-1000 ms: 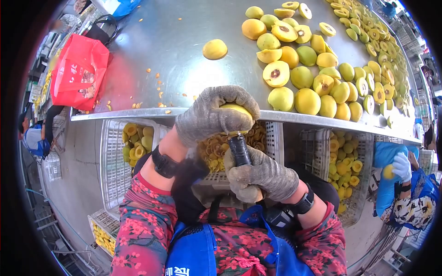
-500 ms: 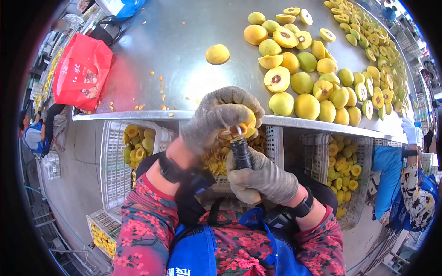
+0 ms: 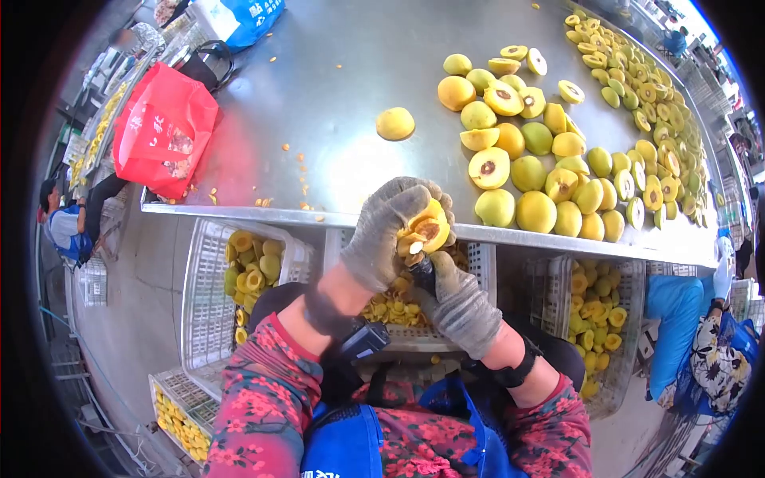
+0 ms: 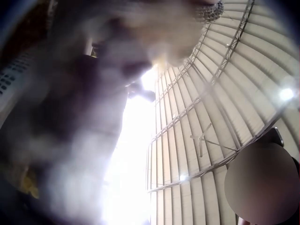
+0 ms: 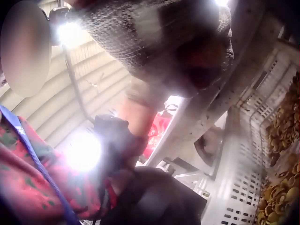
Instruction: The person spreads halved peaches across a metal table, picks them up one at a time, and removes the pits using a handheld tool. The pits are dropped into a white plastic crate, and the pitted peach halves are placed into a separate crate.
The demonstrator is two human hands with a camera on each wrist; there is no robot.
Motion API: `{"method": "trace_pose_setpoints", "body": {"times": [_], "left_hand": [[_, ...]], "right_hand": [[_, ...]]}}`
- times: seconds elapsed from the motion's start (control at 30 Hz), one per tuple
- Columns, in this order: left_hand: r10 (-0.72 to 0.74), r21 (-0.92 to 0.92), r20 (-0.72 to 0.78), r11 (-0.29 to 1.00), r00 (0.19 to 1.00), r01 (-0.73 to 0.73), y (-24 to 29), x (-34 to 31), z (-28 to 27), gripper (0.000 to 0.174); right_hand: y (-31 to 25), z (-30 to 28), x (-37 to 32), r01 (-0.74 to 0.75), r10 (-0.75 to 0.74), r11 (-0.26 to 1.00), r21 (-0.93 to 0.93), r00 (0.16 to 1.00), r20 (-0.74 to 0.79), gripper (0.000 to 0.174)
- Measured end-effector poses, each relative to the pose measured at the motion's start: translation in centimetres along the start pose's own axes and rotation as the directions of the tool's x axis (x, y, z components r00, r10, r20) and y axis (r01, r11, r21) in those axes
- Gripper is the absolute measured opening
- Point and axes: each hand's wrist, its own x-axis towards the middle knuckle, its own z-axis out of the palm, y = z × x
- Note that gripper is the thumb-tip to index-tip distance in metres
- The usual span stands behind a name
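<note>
My left hand (image 3: 390, 231), in a grey knit glove, holds a halved yellow peach (image 3: 434, 227) just in front of the table's near edge, its cut face and hollow turned up. My right hand (image 3: 462, 307), gloved the same way, grips a tool with a black-wrapped handle (image 3: 423, 275). The tool's upper end is right at the peach's lower side, and its working tip is hidden. A single peach (image 3: 395, 123) lies on the metal table (image 3: 319, 88), beyond the left hand. In the right wrist view a glove (image 5: 159, 42) appears large and dim; the left wrist view is mostly blurred.
Whole and halved peaches (image 3: 535, 212) spread over the table's right side. A red bag (image 3: 163, 131) sits at its left end. Beneath my hands a white crate (image 3: 418, 344) holds peach scraps; other crates (image 3: 195, 311) with peach halves flank it. Another person (image 3: 721, 350) sits at the right.
The left hand has turned the peach so its cut face shows. The right hand and tool have shifted slightly right. The head view has moved, shifting the table right and downward.
</note>
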Motion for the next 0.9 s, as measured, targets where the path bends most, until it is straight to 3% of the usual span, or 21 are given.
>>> {"method": "trace_pose_setpoints", "body": {"times": [0.17,0.2,0.23,0.27,0.33,0.4,0.43,0.47,0.5,0.6,0.7,0.8,0.9], "left_hand": [[0.010,0.146,0.065,0.989,0.998,-0.020,0.2,0.2,-0.3,0.033],[0.013,0.149,0.081,0.989,0.997,-0.025,0.3,0.1,-0.1,0.033],[0.013,0.150,0.096,0.988,0.995,-0.027,0.7,-0.1,0.4,0.034],[0.014,0.152,0.112,0.988,0.994,-0.031,0.9,-0.2,0.8,0.034],[-0.011,0.030,0.083,1.000,0.997,0.008,0.8,-0.4,1.4,0.035],[-0.034,-0.052,0.051,0.998,0.998,0.037,0.6,-0.3,1.4,0.037],[-0.048,-0.073,0.031,0.996,0.998,0.050,0.2,-0.2,1.0,0.038],[-0.062,-0.093,0.011,0.994,0.998,0.063,-0.2,-0.1,0.5,0.040],[-0.018,-0.110,-0.001,0.994,1.000,0.018,-0.6,0.1,0.1,0.042],[0.015,-0.199,-0.078,0.979,0.997,-0.030,-0.1,0.8,-1.0,0.042],[0.090,-0.077,-0.071,0.992,0.993,-0.096,1.3,0.5,-0.9,0.038],[0.145,0.107,-0.034,0.984,0.989,-0.140,1.7,-0.1,-0.4,0.038],[0.145,0.292,0.028,0.945,0.989,-0.147,0.9,-0.6,-0.2,0.040]], "right_hand": [[-1.0,-0.7,-0.6,-0.032,-0.002,0.905,0.424,0.997,0.078,0.029],[-1.2,-1.7,-0.6,-0.246,0.045,0.718,0.652,0.950,0.309,0.028],[-1.4,-3.1,-0.7,-0.474,0.013,0.450,0.757,0.851,0.526,0.028],[-1.7,-4.0,-0.7,-0.676,-0.095,0.146,0.722,0.717,0.690,0.028],[-2.9,-4.4,-0.8,-0.643,0.013,0.271,0.716,0.746,0.665,0.027],[-2.7,-3.2,-0.8,-0.361,0.109,0.672,0.646,0.912,0.396,0.027],[-1.5,-1.5,-0.6,-0.085,0.038,0.907,0.413,0.992,0.123,0.028],[-0.6,-0.5,-0.5,0.142,-0.135,0.988,0.057,0.984,-0.116,0.028],[-1.5,-1.6,-0.4,0.090,-0.090,0.996,-0.020,0.996,0.008,0.032],[-0.2,-1.1,-1.2,0.155,-0.125,0.938,-0.308,0.985,0.115,0.035],[0.1,-1.4,-1.5,0.174,-0.156,0.944,-0.280,0.984,0.086,0.035],[-1.3,-3.0,-1.3,0.084,-0.085,0.996,-0.017,0.995,-0.053,0.026],[-1.6,-3.1,-0.6,0.112,-0.121,0.990,-0.085,0.986,-0.116,0.027]]}}
